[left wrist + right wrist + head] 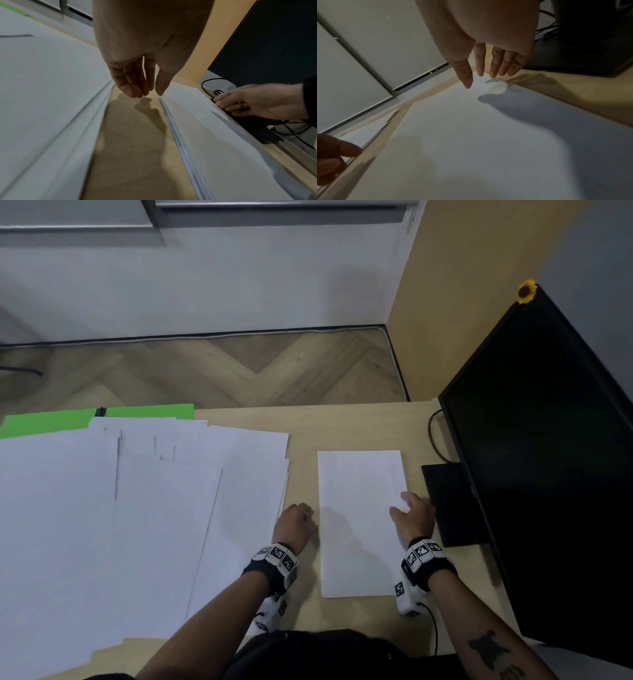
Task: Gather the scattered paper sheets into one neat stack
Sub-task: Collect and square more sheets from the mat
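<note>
Many loose white sheets (137, 508) lie fanned and overlapping across the left half of the wooden desk (301, 426), reaching from its near edge back to a green folder (44, 421) that shows under their far edge. Just right of this spread, over a bare strip of desk, the left hand (295, 525) sits between the loose sheets and a separate stack. In the left wrist view its fingers (135, 81) point down, straight and close together, holding nothing, with the thumb tip at or just over the stack's left edge; whether it actually touches the paper cannot be told.

Right of that hand lies the neat stack of paper (361, 522), squared up and well apart from the loose sheets, its long sides running near to far. The left wrist view shows several layered edges along its left side.

At the stack's right edge sits the right hand (412, 517), relaxed, with fingers (496, 63) extended and slightly spread, gripping nothing. Its thumb reaches over the paper while the other fingers lie at the right edge beside a black monitor base (448, 501).

Farther right stands a dark monitor (548, 457), a small sunflower ornament (526, 291) on its far top corner, and a black cable (434, 436) curves beside the base.
</note>
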Motion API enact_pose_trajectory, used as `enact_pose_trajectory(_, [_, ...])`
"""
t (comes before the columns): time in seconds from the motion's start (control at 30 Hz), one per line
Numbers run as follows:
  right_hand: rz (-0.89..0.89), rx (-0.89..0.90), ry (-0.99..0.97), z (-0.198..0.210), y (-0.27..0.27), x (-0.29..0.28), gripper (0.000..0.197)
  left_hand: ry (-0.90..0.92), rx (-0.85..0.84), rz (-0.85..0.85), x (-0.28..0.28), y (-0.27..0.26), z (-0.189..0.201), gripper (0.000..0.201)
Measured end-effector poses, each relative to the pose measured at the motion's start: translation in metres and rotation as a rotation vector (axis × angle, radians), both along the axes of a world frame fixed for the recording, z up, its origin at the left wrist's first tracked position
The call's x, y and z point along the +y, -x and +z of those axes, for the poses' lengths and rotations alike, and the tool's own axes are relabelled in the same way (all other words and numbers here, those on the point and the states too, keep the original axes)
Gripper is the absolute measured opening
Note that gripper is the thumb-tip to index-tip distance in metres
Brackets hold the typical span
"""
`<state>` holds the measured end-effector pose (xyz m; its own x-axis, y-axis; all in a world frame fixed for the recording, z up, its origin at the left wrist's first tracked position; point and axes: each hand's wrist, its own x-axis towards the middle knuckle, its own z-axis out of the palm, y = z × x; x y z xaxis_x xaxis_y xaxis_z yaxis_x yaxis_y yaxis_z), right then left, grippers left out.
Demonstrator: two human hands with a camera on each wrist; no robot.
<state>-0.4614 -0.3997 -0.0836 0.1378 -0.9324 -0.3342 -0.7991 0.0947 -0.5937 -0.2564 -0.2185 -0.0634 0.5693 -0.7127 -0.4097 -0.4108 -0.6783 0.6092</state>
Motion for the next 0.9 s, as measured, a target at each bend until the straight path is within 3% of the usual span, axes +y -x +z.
enact_pose_trajectory(0.17, [0.15, -0.109, 0.009, 0.007, -0.055, 0.026, 0.042, 0.03, -0.126, 0.013, 0.032, -0.039, 0.007, 0.013])
enact_pose_trajectory(0.3, [0.272, -0.155, -0.032, 0.019, -0.108, 0.057, 0.045, -0.032, -0.217, 0.067, 0.071, -0.085, 0.014, 0.023])
enact_pose_trajectory(0.47, [0.385, -0.171, -0.205, 0.026, -0.168, 0.11, 0.072, -0.215, -0.25, 0.149, 0.129, -0.146, 0.021, 0.048])
enact_pose_trajectory(0.7, [0.607, -0.016, -0.31, 0.033, -0.236, 0.183, 0.082, -0.319, -0.241, 0.277, 0.217, -0.222, 0.015, 0.072])
enact_pose_trajectory(0.9, [0.712, 0.049, -0.359, 0.033, -0.275, 0.238, 0.09, -0.39, -0.108, 0.386, 0.261, -0.258, 0.004, 0.109])
